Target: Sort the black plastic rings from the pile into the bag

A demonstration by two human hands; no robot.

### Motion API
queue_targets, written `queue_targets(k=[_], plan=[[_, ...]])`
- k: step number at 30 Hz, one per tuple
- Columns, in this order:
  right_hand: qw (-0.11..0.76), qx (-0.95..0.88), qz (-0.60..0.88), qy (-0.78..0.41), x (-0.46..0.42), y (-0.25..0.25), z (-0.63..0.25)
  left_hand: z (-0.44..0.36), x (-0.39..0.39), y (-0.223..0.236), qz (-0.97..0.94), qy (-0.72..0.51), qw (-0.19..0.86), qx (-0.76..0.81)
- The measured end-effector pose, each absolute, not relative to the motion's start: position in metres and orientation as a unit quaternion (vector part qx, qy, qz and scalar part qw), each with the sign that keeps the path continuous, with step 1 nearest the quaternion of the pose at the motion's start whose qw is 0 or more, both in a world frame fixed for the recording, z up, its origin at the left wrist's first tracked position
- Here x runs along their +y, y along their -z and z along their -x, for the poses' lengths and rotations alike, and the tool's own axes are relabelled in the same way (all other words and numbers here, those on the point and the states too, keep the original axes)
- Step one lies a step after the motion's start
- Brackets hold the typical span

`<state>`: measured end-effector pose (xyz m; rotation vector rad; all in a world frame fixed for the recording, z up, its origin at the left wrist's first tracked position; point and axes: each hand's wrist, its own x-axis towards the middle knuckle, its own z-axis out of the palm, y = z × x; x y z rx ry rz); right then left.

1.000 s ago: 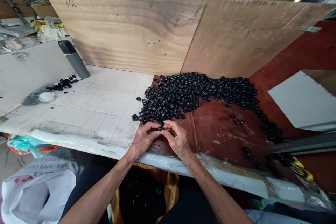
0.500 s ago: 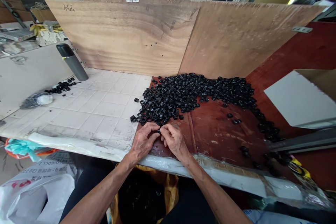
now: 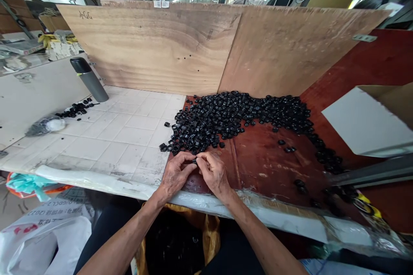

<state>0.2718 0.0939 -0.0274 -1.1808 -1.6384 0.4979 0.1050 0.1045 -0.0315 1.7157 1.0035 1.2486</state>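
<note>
A big heap of small black rings (image 3: pixel 238 116) lies on the red-brown board (image 3: pixel 267 163), spreading right along the wooden back wall. My left hand (image 3: pixel 176 174) and my right hand (image 3: pixel 214 174) meet at the near edge of the heap. Both pinch one small black ring (image 3: pixel 194 161) between their fingertips, just above the board. A few loose rings (image 3: pixel 287 148) lie apart to the right.
A grey flask with a black cap (image 3: pixel 88 78) stands tilted at the back left by a small cluster of black rings (image 3: pixel 77 108). A plastic bag (image 3: pixel 45 124) lies on the white tiled surface (image 3: pixel 112 137). A white sheet (image 3: pixel 368 124) rests at the right. Bags sit below the table edge.
My hands have stayed together on the small ring, fingers shifting slightly. The view has drifted a little; nothing else has moved.
</note>
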Motion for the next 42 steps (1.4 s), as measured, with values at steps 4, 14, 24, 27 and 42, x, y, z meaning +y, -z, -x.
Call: queue_targets(k=[4,14,24,27,42], plan=[[0.491,-0.709,0.469,-0.191,0.094,0.026,-0.274,-0.104,0.104,0.033,-0.650,-0.499,0.403,0.407],[0.462,-0.675,0.507,-0.272,0.090,0.025,-0.275,-0.106,0.103,0.026,-0.635,-0.508,0.407,0.416],[0.475,-0.663,0.485,-0.315,0.089,0.023,-0.274,-0.100,0.100,0.027,-0.640,-0.489,0.437,0.401],[0.453,-0.620,0.485,-0.419,0.081,0.020,-0.263,-0.092,0.087,0.023,-0.699,-0.488,0.342,0.396],[0.393,-0.666,0.455,-0.441,0.022,0.010,-0.209,-0.028,0.019,0.023,-0.583,-0.456,0.511,0.437]])
